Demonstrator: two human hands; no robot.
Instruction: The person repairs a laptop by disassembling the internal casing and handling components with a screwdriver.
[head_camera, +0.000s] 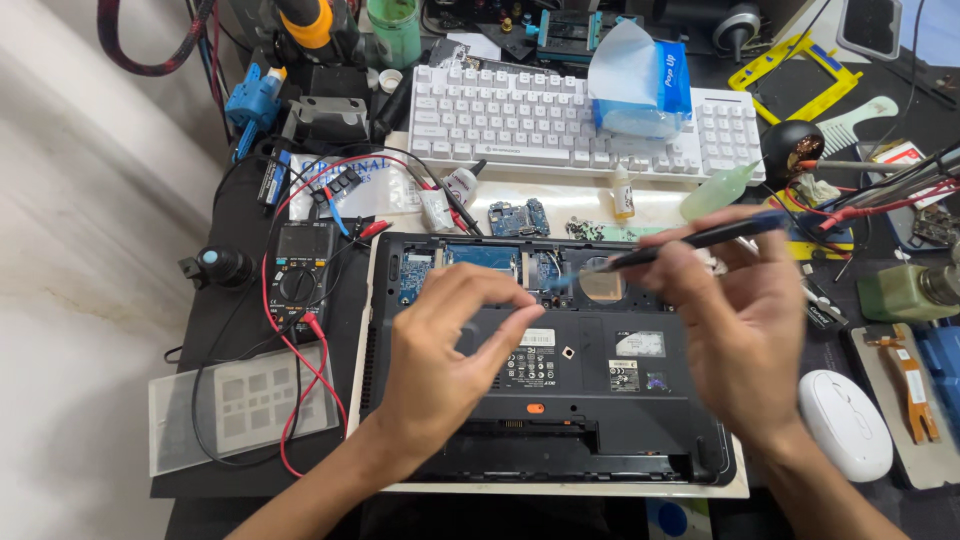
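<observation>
Slim dark screwdriver (690, 240) is pinched in right hand (740, 320), frame centre-right; light, stiff, best held mid-shaft. Left hand (450, 350) is curled empty over opened laptop (560, 400), fragile boards exposed.

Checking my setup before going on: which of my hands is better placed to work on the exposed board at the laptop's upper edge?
Probably the right hand: it holds the dark tool, tip over the exposed board. The left hand is empty.

Right hand (740, 330) gripping a dark screwdriver (690, 240) (blurred) above an upturned laptop (560, 400); left hand (450, 360) pinching near its open top edge.
</observation>
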